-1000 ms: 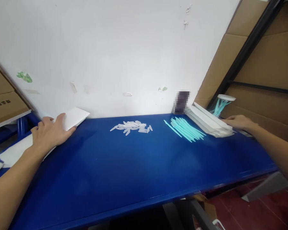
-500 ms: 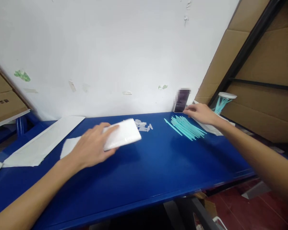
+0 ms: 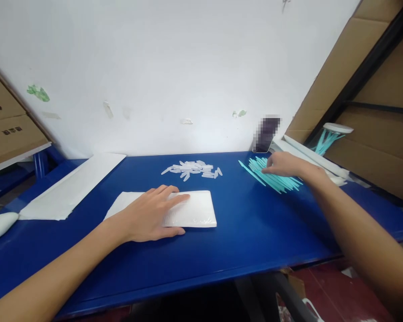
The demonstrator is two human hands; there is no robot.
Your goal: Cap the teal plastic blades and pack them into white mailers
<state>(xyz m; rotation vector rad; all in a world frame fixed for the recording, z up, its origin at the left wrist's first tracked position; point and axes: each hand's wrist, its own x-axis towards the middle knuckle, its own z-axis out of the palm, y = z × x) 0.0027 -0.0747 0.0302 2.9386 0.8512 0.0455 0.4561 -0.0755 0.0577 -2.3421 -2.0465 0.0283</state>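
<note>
Head view shows your left hand (image 3: 156, 213) spread across a white packet (image 3: 196, 212) that lies flat on the bench (image 3: 248, 250), the thumb along its near edge and the fingers reaching over its top, so it appears gripped across its width. Half a second ago that packet was tilted up and partly covering the small pale pieces (image 3: 192, 168); now it rests nearer you, and the whole loose heap shows just beyond it. Your right hand (image 3: 279, 164) has come from beside the propped phone (image 3: 267, 134) to the turquoise sticks (image 3: 273, 182), its fingers bunched over the upper part of the pile; you cannot tell from this angle whether they have closed on a stick. As a judgement, the change brings the packet to the middle of your working area, steadied by one hand, with the other free to deal with the sticks. One stick lies slightly apart at the pile's left. Farther out, a long white sheet (image 3: 79, 185) lies to your left, and a lidded jar of similar sticks (image 3: 334, 129) stands at the far right, behind white packaging (image 3: 307, 155).
</note>
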